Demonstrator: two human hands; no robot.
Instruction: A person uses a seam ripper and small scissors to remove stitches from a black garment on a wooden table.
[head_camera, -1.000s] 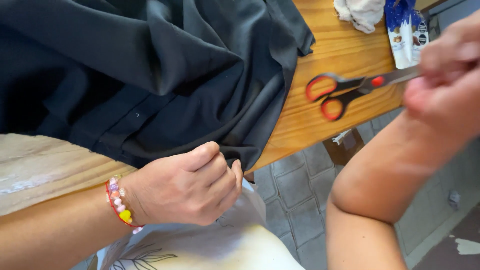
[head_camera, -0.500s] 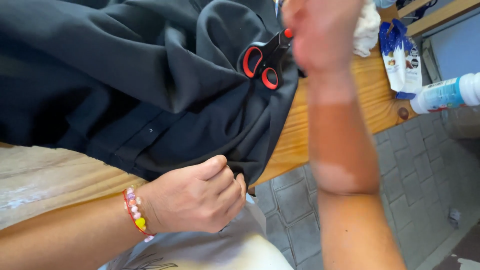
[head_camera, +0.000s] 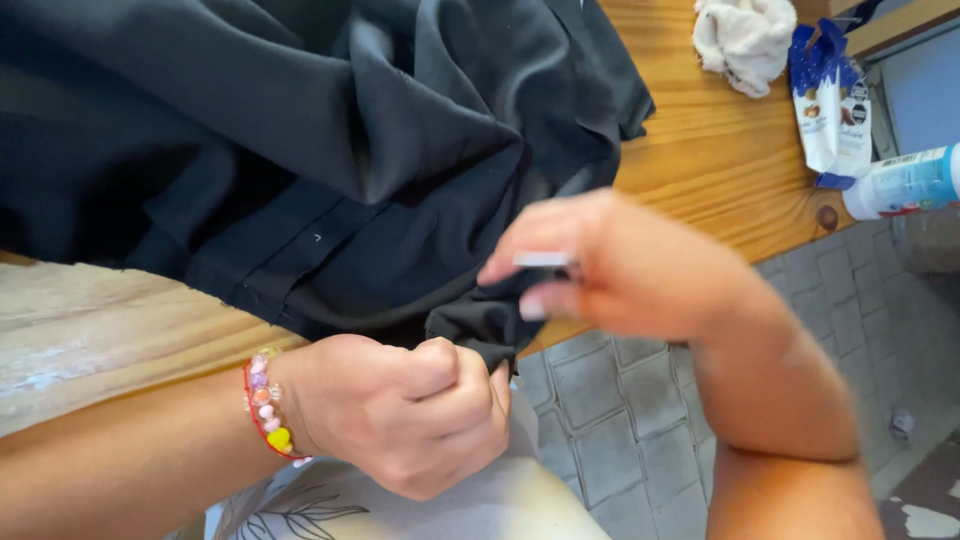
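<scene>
Gripping: left hand (head_camera: 400, 420), fisted tight on the hem corner of the black garment (head_camera: 300, 150) at the table's near edge.
Pinching: right hand (head_camera: 620, 265), blurred, fingers closed on the same corner from the right; a small pale thing sits between the fingertips, unclear what.
Lie of cloth: bulk spreads up and left from both hands, the corner hanging off the wooden table (head_camera: 720, 150).
Room: open floor to the right; white cloth (head_camera: 745, 40), snack packet (head_camera: 830, 100) and bottle (head_camera: 905, 180) well apart, far right.
</scene>
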